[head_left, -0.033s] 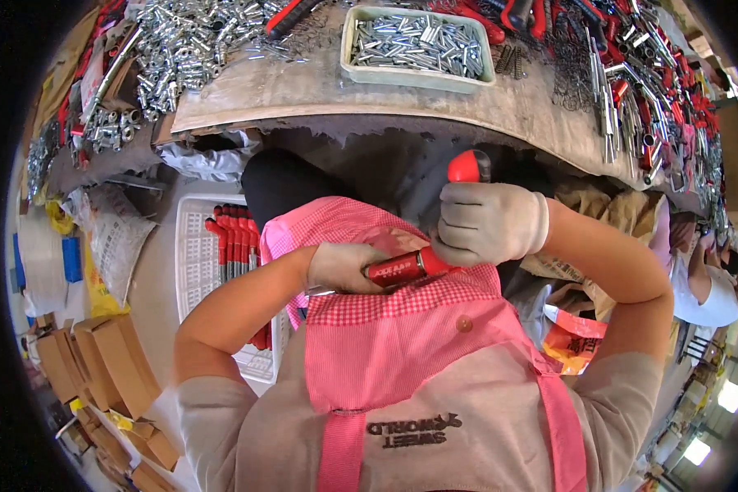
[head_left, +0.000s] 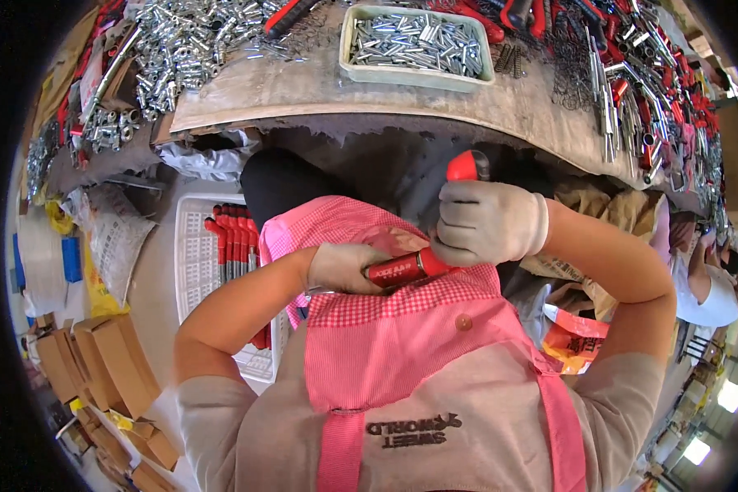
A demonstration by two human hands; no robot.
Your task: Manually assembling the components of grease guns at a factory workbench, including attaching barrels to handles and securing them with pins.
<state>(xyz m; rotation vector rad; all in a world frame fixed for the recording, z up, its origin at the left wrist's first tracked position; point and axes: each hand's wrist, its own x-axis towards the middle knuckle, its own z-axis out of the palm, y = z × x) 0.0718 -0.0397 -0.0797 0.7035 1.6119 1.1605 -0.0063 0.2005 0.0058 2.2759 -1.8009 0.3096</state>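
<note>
Now both hands' fingers wrap the red-handled tool [head_left: 414, 264] ends.

tool middle [head_left: 403, 268]: red handle shows between the two grips; the stretch under the right hand [head_left: 488, 221] is covered by the glove.
tool end [head_left: 467, 166]: red and black tip above the right grip; its shape is too blurred to tell.
left hand [head_left: 342, 268]: fingers wrap behind the handle, out of sight.
worktop [head_left: 320, 90]: far edge cut off at the top.
tray [head_left: 418, 45]: top rim cut off; its metal pieces too small to tell apart.
crate [head_left: 195, 271]: left of the grips, part hidden by the left arm.
</note>
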